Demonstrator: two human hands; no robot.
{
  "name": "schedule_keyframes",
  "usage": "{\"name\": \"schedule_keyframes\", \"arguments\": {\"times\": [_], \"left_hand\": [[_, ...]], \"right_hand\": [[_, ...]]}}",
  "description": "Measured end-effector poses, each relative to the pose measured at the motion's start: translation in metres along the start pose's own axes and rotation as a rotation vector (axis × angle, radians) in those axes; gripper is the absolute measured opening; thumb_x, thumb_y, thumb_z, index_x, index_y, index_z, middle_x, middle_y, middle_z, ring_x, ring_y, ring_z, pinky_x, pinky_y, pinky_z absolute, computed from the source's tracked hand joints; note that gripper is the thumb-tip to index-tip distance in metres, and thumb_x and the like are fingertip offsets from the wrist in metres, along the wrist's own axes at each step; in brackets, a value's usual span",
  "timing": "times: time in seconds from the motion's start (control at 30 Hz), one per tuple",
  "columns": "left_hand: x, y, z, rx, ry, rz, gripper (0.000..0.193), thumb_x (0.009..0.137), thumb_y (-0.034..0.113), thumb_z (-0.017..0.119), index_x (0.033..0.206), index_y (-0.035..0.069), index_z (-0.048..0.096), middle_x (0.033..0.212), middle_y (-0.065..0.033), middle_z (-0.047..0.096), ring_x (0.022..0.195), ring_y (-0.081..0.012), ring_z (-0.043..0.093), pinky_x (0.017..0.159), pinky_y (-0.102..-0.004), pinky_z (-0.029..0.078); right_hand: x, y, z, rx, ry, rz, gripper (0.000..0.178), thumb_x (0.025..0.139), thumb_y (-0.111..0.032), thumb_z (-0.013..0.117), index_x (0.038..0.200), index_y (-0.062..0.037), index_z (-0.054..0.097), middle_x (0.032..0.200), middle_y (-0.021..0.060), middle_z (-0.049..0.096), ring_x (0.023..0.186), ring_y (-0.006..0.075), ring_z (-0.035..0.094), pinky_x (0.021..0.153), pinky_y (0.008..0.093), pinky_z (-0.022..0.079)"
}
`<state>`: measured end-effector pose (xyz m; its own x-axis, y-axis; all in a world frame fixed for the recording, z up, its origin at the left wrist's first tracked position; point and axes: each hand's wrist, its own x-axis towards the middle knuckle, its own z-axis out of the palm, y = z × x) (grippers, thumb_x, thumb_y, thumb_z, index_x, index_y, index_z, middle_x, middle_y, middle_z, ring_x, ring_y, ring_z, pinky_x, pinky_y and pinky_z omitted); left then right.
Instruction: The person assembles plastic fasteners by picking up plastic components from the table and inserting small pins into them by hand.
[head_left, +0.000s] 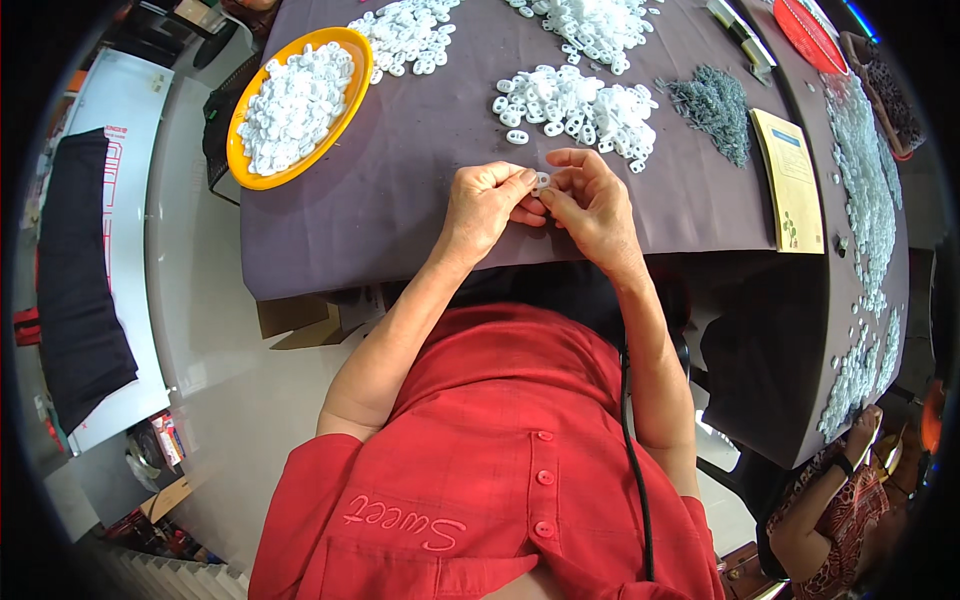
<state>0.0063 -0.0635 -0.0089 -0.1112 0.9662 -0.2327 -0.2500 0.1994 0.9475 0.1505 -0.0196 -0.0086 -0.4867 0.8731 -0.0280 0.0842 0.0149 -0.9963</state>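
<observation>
Between my two hands, above the near edge of the table, is a small white oval plastic piece with holes [543, 180]. My left hand [487, 205] pinches it from the left with thumb and fingers. From the other side my right hand [597, 205] grips it too, its thumb and bent fingers closed at the lower edge. Fingers hide part of the piece, and whether something smaller is in there with it does not show. Just beyond my hands lies a heap of similar white oval pieces [585, 112]. Right of that heap is a pile of small grey pieces [715, 108].
A yellow-orange bowl [240, 165] full of white pieces sits at the left table edge. More white heaps [410, 38] lie farther back. A cream booklet [788, 180] rests at the right, near scattered translucent pieces [862, 190]. Another person's arm [825, 495] reaches in at lower right.
</observation>
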Motion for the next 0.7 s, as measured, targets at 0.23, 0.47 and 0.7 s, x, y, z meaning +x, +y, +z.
{"name": "schedule_keyframes", "arguments": {"times": [0.23,0.47,0.7], "left_hand": [[0.000,-0.002,0.001,0.076,0.024,0.008,0.020,0.087,0.012,0.054,0.086,-0.005,0.062,0.073,-0.0079,0.061,0.062,-0.0115,0.059,0.056,-0.0236,0.053],[0.002,0.002,-0.001,0.101,-0.020,-0.027,0.021,0.088,0.014,0.053,0.087,-0.004,0.062,0.075,-0.0069,0.061,0.065,-0.0110,0.059,0.057,-0.0237,0.053],[0.000,0.003,-0.002,0.060,-0.058,-0.072,0.023,0.089,0.017,0.052,0.090,-0.003,0.061,0.078,-0.0073,0.061,0.070,-0.0119,0.060,0.062,-0.0252,0.053]], "right_hand": [[-0.003,-0.006,0.000,-0.236,0.014,-0.078,0.034,0.075,-0.002,0.063,0.107,0.0004,0.053,0.080,0.0035,0.058,0.069,0.0085,0.054,0.062,0.0219,0.046],[-0.001,-0.003,0.001,-0.391,0.036,-0.277,0.026,0.069,-0.004,0.067,0.095,-0.0010,0.061,0.081,0.0053,0.059,0.068,0.0129,0.057,0.062,0.0248,0.047],[-0.002,0.000,0.002,-0.341,0.059,-0.338,0.024,0.070,-0.004,0.067,0.094,-0.0009,0.062,0.084,0.0048,0.059,0.068,0.0127,0.057,0.060,0.0240,0.046]]}}
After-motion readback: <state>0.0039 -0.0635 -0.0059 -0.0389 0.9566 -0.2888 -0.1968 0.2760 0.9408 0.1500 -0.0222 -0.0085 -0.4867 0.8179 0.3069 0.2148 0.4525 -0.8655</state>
